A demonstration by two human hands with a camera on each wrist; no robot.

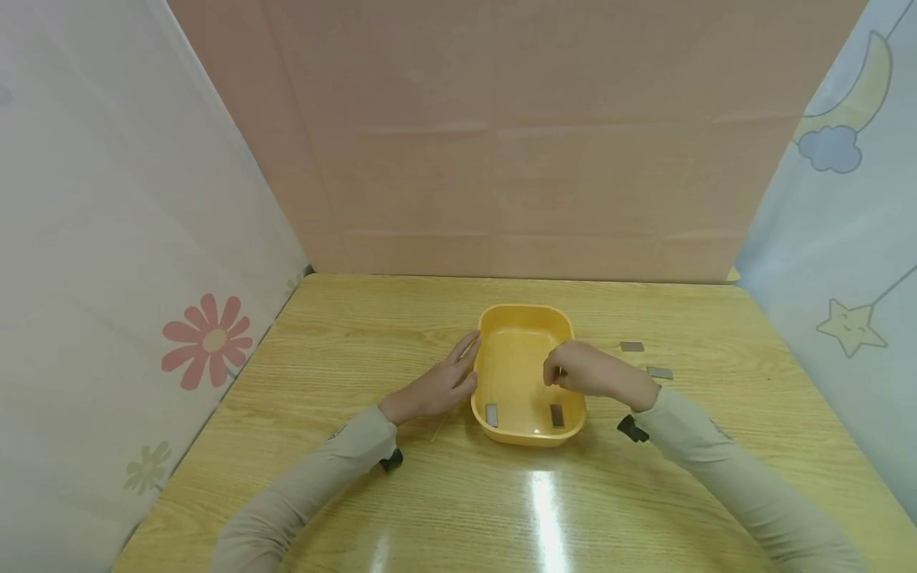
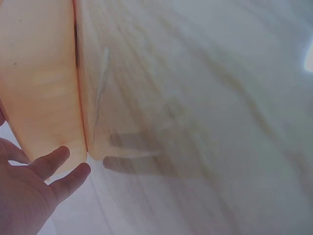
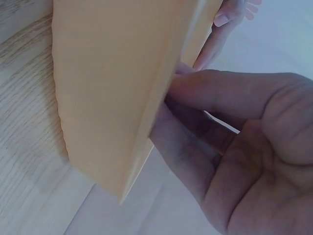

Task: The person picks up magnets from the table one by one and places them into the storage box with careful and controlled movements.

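Observation:
A yellow plastic basin (image 1: pixel 512 358) sits on the wooden table. Inside its near end lie a grey rectangular piece (image 1: pixel 491 415) and a dark brown one (image 1: pixel 557 415). My left hand (image 1: pixel 447 382) rests along the basin's left side, its fingers extended; the left wrist view shows the fingers (image 2: pixel 54 166) spread beside the outer wall. Over the right rim reaches my right hand (image 1: pixel 583 368), fingers bent down into the basin. In the right wrist view the thumb and fingers (image 3: pixel 215 93) come together behind the rim, fingertips hidden, so I cannot tell whether they pinch anything.
Right of the basin, a brown flat piece (image 1: pixel 632 347) and a grey one (image 1: pixel 660 372) lie on the table (image 1: pixel 344 334). A pink backdrop (image 1: pixel 501 159) stands at the far edge, with printed white sheets on both sides.

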